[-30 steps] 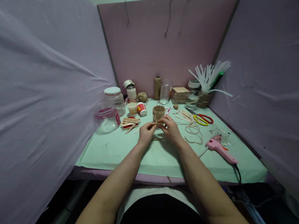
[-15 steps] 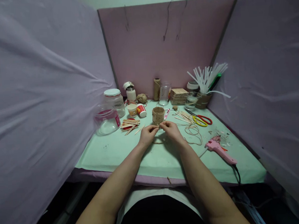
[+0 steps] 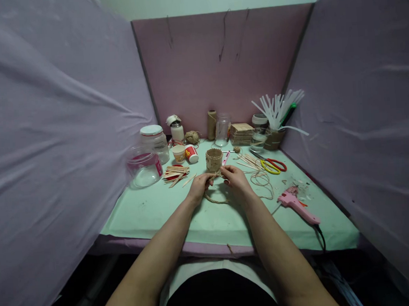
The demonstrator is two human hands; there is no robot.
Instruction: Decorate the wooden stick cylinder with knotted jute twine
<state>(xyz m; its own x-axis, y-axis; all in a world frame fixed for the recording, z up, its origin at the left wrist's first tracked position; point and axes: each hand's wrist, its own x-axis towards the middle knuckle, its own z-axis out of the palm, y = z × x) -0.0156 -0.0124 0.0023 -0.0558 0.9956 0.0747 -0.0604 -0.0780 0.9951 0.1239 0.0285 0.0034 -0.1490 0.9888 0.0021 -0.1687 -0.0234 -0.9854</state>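
Between my fingertips runs a piece of brown twine [image 3: 214, 200], and a loop of it hangs down toward the table in front of me. My left hand [image 3: 200, 187] pinches it on one side. On the other side my right hand [image 3: 234, 176] pinches it too, fingers bent and close to the left ones. Just behind the fingertips stands a small round pot wrapped in jute [image 3: 214, 159], upright and with a braided rim. Whether the twine is joined to the pot I cannot tell.
Loose twine [image 3: 261, 182], yellow-and-red scissors [image 3: 273, 165] and a pink glue gun [image 3: 299, 206] lie to the right. Wooden sticks [image 3: 174, 173], paper cups [image 3: 191, 154] and a clear plastic jar [image 3: 144, 168] are at the left. Glue sticks fill a brown holder [image 3: 275, 140] at the back.
My hands have drawn slightly apart, and the twine loop below them shows more fully. The whole view has shifted a little.
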